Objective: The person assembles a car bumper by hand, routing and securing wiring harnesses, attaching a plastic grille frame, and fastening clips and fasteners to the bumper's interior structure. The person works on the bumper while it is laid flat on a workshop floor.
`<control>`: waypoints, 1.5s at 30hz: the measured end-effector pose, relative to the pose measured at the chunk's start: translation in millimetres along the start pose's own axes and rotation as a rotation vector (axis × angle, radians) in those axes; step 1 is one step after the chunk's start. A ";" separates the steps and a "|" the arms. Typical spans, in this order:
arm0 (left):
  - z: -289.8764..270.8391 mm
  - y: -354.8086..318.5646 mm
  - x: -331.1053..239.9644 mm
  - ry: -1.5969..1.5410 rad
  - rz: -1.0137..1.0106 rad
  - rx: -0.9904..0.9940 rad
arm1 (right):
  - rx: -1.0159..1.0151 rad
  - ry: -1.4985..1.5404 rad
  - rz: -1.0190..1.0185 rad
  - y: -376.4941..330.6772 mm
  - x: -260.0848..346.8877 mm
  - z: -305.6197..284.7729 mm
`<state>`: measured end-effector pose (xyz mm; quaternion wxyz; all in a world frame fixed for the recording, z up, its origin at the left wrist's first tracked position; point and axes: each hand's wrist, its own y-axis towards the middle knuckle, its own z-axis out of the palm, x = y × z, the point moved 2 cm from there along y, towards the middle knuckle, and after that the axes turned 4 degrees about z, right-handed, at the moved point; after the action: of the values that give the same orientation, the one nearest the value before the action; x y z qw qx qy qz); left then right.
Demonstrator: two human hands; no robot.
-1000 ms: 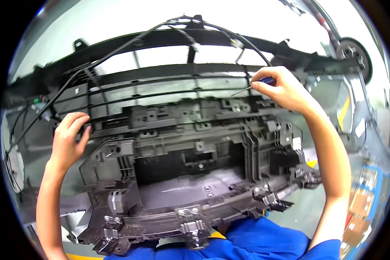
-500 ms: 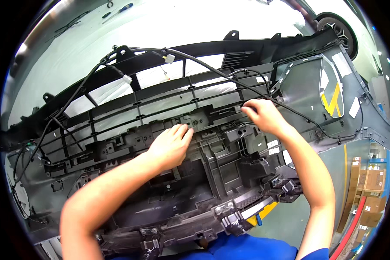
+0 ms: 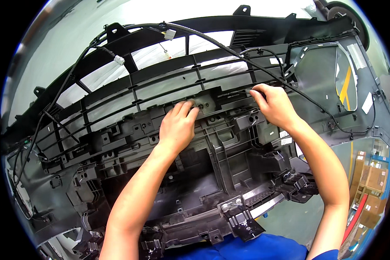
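Observation:
A large black car bumper assembly (image 3: 195, 203) lies in front of me, with an open grille (image 3: 169, 82) along its far side. My left hand (image 3: 178, 125) is on the long black plastic bracket (image 3: 136, 125) at the middle, its fingers bent together over the far edge. Farther right, my right hand (image 3: 275, 106) has thumb and forefinger pinched at the bracket's right part, beside a narrow slotted strip. Whatever is between those fingertips is too small or hidden to make out. A black wiring harness (image 3: 212, 41) with pale connectors (image 3: 118, 60) arches across the grille.
White sheeting (image 3: 156, 11) covers the surface beyond the bumper. A wheel (image 3: 349, 21) shows at the far right. Cardboard boxes (image 3: 375, 177) stand on a blue rack at the right. Metal brackets (image 3: 242, 221) stick out along the near edge, close to my body.
My left forearm has swung more upright, and that hand's fingers now curl over the bracket's far edge. The right hand stays at nearly the same spot. The whole view has shifted slightly.

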<state>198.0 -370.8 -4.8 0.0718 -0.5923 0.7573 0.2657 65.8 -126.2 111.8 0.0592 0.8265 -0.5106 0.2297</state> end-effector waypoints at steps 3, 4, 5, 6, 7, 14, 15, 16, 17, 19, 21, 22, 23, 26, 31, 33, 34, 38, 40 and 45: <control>0.8 0.1 1.2 0.009 0.009 -0.016 | -0.052 -0.020 -0.030 -0.1 -1.6 12.1; 0.2 -1.3 1.5 0.006 0.003 -0.016 | -0.065 -0.021 -0.031 -1.4 -1.1 13.3; -0.1 -2.7 1.2 0.003 -0.003 -0.017 | -0.078 -0.021 -0.032 -2.7 0.0 14.1; 0.2 -2.4 1.1 -0.001 -0.008 -0.021 | -0.063 -0.008 0.016 -3.1 0.9 13.5; 0.4 -2.6 1.8 0.000 -0.008 -0.024 | -0.053 -0.013 0.018 -2.9 2.6 13.0; 1.8 -6.0 3.0 -0.005 -0.019 -0.049 | -0.107 -0.107 -0.083 -2.4 9.5 22.0; 2.2 -6.8 3.0 -0.011 -0.010 -0.068 | -0.118 -0.132 -0.083 -2.5 11.5 23.9; 2.4 -7.7 3.2 -0.017 -0.001 -0.086 | -0.129 -0.156 -0.082 -2.4 13.2 26.4; 2.8 -8.4 3.3 -0.023 0.009 -0.104 | -0.141 -0.181 -0.081 -2.2 14.4 28.7; 3.3 -10.1 3.6 -0.005 0.012 -0.111 | -0.086 -0.306 -0.077 11.1 20.7 28.9; 5.9 -12.5 4.3 -0.004 -0.001 -0.112 | 0.013 -0.445 -0.072 31.5 34.2 28.5; 6.3 -11.4 5.2 -0.006 0.006 -0.148 | 0.014 -0.463 -0.114 39.1 37.8 30.9; 6.7 -14.1 2.8 -0.013 0.000 -0.137 | 0.083 -0.476 -0.097 45.1 38.7 34.4; 5.7 -12.8 4.1 -0.006 -0.016 -0.124 | 0.070 -0.378 -0.069 46.1 30.0 35.1; 8.8 -14.9 5.2 0.024 -0.007 -0.104 | -0.130 -0.362 -0.145 2.5 24.8 53.0; 10.1 -14.5 6.5 0.025 -0.007 -0.105 | -0.193 -0.430 -0.234 -12.7 23.6 61.0; 10.3 -14.4 6.0 0.016 -0.008 -0.098 | -0.196 -0.439 -0.244 -19.0 22.5 61.8; 8.1 -15.2 6.7 0.004 -0.009 -0.104 | -0.115 -0.425 -0.279 -29.7 23.4 59.8; 7.6 -14.2 6.4 0.007 -0.010 -0.106 | -0.051 -0.411 -0.198 -28.2 25.2 55.2; 8.4 -11.1 3.2 0.017 0.016 -0.153 | -0.018 -0.267 -0.025 9.3 35.7 8.2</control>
<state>205.8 -371.2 -16.8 0.0178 -0.5923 0.7398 0.3186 73.6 -162.5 118.9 0.0012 0.8554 -0.5057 0.1123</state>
